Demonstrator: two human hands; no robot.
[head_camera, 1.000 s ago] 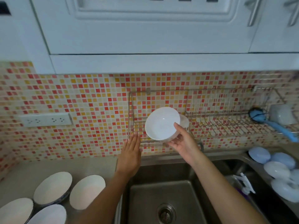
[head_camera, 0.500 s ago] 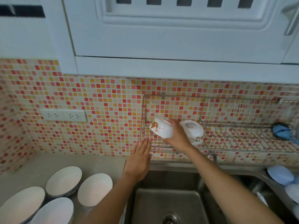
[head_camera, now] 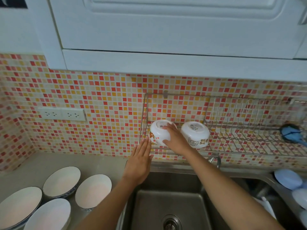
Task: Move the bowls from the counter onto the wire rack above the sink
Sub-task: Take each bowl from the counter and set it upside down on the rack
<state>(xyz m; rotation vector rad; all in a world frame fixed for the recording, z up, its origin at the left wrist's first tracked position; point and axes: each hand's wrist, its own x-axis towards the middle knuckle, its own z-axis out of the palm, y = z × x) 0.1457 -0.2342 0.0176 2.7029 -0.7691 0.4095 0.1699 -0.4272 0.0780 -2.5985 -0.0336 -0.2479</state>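
We see two small white cartoon-printed bowls upside down at the left end of the wire rack (head_camera: pixel 232 140), which hangs on the mosaic tile wall (head_camera: pixel 99 105) above the steel sink (head_camera: pixel 174 209). The left bowl (head_camera: pixel 157 133) is tilted toward us, and our right hand (head_camera: pixel 174 138) grasps it, fingers curled over its upturned base. The right bowl (head_camera: pixel 195 134) sits just beside it, apart from the hand. Our left hand (head_camera: pixel 139 163) is released, fingers straight and together, its fingertips at the rack's near left corner just below the held bowl; whether they touch the wire we cannot tell. To the right, the rack's slotted section lies open as far as a blue brush (head_camera: pixel 290 132) at the far right end. On the tabletop (head_camera: pixel 41 163) at the near left, four larger white bowls (head_camera: pixel 61 181) sit upright in a cluster, nothing in them. Pale blue and white dishes (head_camera: pixel 288 179) lie at the sink's right side. A white double socket (head_camera: pixel 62 114) is set in the tiles on the left, under white cabinets (head_camera: pixel 166 22).
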